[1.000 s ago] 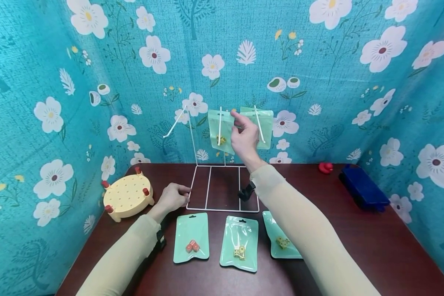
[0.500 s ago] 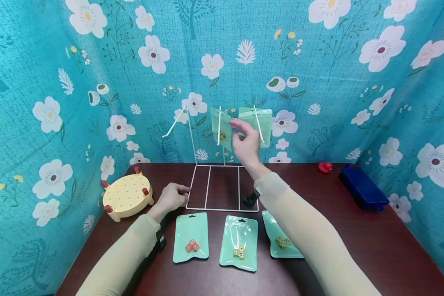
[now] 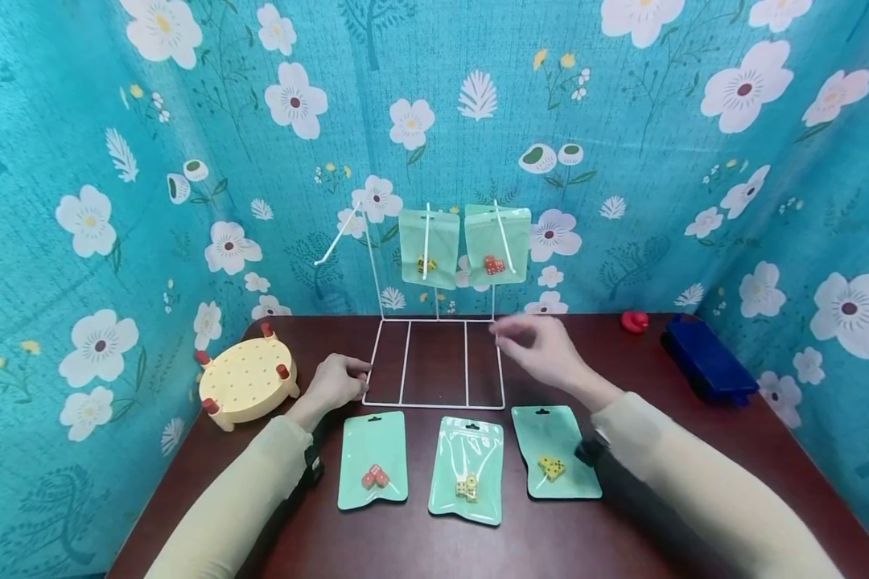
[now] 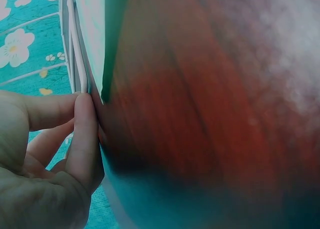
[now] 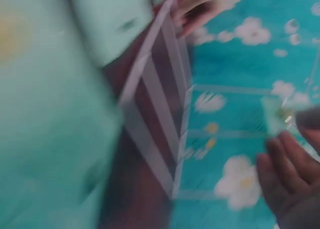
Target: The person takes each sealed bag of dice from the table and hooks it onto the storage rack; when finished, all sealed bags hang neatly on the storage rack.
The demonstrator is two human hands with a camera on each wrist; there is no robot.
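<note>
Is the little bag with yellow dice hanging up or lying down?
One hanging: that yellow-dice pouch hangs on the white wire rack hook. Another yellow-dice bag lies flat on the table.

Teal florals, mint bags, dark red-brown wood

The backdrop [image 3: 623, 161] is teal cloth printed with white flowers (plus small yellow blooms and pale leaves). The table [image 3: 695, 450] is dark reddish-brown. The wire rack [image 3: 434, 362] is white. Five bags are mint green: the far left one [image 3: 429, 248] holds yellow dice, the far right [image 3: 497, 244] red, the near left [image 3: 373, 460] red, the middle [image 3: 467, 470] cream, the near right [image 3: 554, 452] yellow. The pegboard stool [image 3: 248, 381] is pale yellow with red pegs; the box [image 3: 708, 360] is navy; both sleeves [image 3: 246, 498] are beige.
</note>
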